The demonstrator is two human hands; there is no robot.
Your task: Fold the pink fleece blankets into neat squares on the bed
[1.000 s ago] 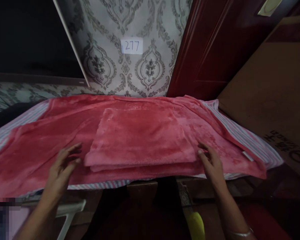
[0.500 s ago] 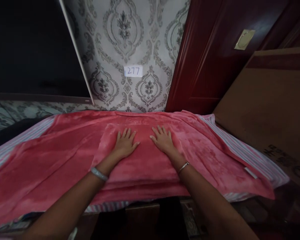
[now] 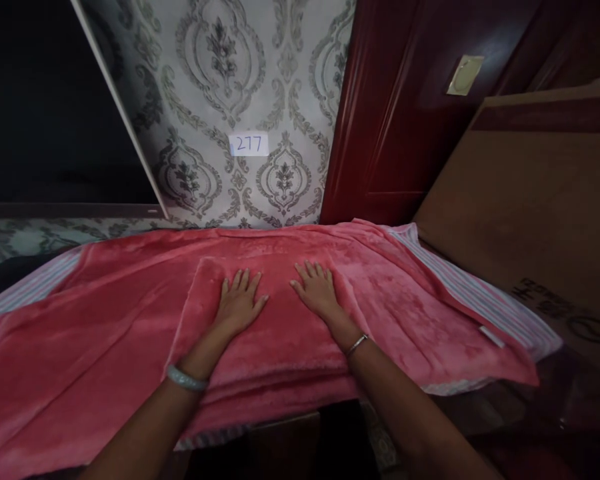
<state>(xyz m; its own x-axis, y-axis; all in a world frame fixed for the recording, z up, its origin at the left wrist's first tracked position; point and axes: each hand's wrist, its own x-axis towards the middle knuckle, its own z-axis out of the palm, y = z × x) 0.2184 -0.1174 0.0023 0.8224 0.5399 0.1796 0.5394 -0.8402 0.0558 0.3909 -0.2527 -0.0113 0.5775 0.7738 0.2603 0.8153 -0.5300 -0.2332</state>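
A folded pink plush bundle (image 3: pixel 280 333), squarish and layered at its near edge, lies in the middle of a larger pink plush blanket (image 3: pixel 105 327). My left hand (image 3: pixel 239 301) rests flat on the left part of the bundle, fingers spread. On its right part my right hand (image 3: pixel 316 290) is also flat, with its fingers apart. Neither hand grips anything. Under the blanket a striped cloth (image 3: pixel 485 293) shows at both sides. A small white tag (image 3: pixel 492 337) sits near the blanket's right edge.
Behind the blanket stands a patterned wall with a paper label (image 3: pixel 249 143) marked 277. A dark screen (image 3: pixel 55 113) is at the left. To the right are a dark red wooden door or panel (image 3: pixel 380 133) and a large cardboard box (image 3: pixel 525 207).
The view has shifted slightly, so the wall and label sit further left. Both hands stay flat on the folded bundle, a little lower in the picture.
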